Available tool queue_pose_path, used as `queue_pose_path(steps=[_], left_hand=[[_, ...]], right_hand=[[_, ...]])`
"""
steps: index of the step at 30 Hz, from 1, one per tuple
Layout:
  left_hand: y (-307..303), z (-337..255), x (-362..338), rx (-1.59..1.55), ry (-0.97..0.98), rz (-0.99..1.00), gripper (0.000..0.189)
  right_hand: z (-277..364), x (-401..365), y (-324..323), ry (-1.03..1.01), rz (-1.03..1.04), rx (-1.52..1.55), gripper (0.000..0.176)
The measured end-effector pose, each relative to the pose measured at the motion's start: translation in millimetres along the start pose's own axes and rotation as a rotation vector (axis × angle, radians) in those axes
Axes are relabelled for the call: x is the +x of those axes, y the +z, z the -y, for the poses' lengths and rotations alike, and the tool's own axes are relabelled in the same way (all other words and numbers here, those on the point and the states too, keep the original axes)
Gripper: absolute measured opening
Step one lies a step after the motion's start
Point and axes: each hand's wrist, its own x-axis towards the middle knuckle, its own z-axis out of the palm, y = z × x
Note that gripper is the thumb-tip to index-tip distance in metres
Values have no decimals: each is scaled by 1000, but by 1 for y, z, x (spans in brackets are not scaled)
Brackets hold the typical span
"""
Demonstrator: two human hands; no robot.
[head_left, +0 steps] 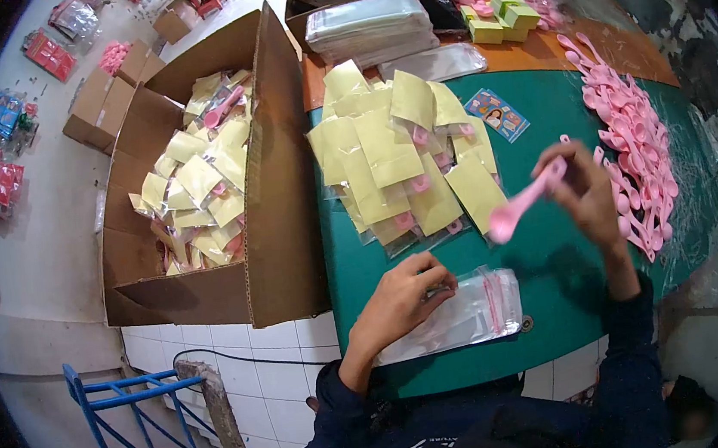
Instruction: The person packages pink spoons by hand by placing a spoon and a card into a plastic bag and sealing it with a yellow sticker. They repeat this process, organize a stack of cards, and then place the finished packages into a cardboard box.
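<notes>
In the head view, reading the clock from its middle: at three o'clock, pinching a pink spoon (523,205) by one end in the grip of the right hand (583,194), bowl pointing to eight, above the green worktop (553,84). At five, holding the left hand (405,297) over clear bags (471,310), fingers bent toward the thumb; cannot tell whether pinching a bag. Between two and three, showing heaped spoons (626,129); at two, a printed card (497,114); past twelve, piled yellow packets (386,148); between nine and ten, a cardboard box (276,171) holding more packets.
</notes>
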Motion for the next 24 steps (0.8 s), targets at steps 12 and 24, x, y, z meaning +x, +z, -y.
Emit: queue_pose_path(steps=[12, 24], left_hand=[[-18, -3, -9, -448, 129, 288, 9], [-8, 1, -8, -971, -402, -10, 28]], right_hand=[[2, -32, 37, -29, 282, -171, 26], [18, -40, 50, -120, -175, 224, 24]])
